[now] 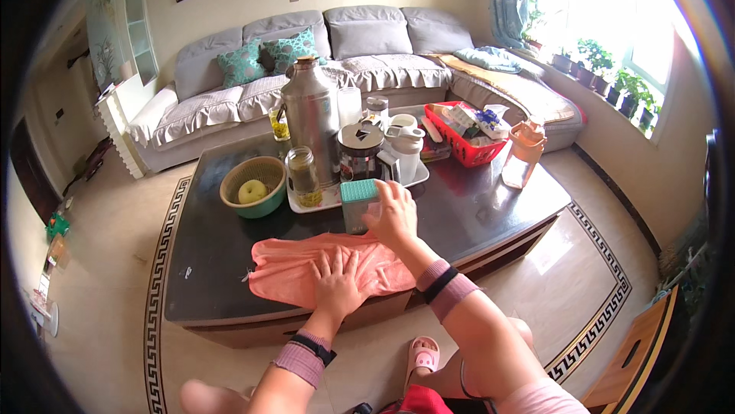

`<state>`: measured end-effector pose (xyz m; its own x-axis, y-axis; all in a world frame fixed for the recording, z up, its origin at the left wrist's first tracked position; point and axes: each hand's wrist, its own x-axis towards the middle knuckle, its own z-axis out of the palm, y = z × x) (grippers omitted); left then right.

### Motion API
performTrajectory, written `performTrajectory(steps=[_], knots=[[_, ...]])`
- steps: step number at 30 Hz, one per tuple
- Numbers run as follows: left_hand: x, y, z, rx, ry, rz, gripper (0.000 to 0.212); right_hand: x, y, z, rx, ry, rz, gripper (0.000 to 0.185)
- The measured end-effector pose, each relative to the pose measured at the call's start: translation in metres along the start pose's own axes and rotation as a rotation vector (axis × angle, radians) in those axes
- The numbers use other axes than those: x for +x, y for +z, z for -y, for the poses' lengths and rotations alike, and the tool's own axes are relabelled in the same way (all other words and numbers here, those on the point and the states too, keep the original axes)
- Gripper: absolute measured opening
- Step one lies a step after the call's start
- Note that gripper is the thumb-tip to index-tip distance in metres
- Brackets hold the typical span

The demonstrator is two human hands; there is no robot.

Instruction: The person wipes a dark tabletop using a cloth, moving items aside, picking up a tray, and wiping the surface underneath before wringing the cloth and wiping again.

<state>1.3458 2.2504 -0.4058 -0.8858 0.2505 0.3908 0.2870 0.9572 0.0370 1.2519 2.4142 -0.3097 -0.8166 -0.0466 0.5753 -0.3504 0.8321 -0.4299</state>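
Observation:
A pink cloth (281, 270) lies spread and wrinkled along the near edge of the dark coffee table (212, 276). My left hand (336, 282) is flat on it with the fingers apart. Just beyond the cloth stands an upright box-shaped container (357, 216) with a teal textured lid (359, 190). My right hand (395, 216) is around the container's right side, thumb towards its front and fingertips by the lid's corner. The hand hides part of that side.
Behind the container, a tray (316, 207) bears a glass jar (304, 175), a metal thermos (313, 121), a glass pot (360, 152) and a white jug (406, 152). A basin (252, 207) with a fruit (251, 191) stands left; a red basket (474, 155) and a bottle (523, 152) stand right.

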Motion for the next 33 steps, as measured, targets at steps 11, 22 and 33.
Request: performTrajectory(steps=[11,22,33], knots=[[0.0,0.0,0.0,0.027,-0.061,0.058,0.09,0.033,0.001,0.007,-0.162,-0.34,0.26,0.077],[0.003,0.004,-0.005,0.013,-0.06,0.041,0.086,0.079,-0.117,-0.08,-0.309,-0.241,0.335,0.08],[0.0,0.0,0.0,0.048,-0.072,0.12,0.089,0.16,-0.071,-0.204,-0.549,-0.148,0.106,0.054]])
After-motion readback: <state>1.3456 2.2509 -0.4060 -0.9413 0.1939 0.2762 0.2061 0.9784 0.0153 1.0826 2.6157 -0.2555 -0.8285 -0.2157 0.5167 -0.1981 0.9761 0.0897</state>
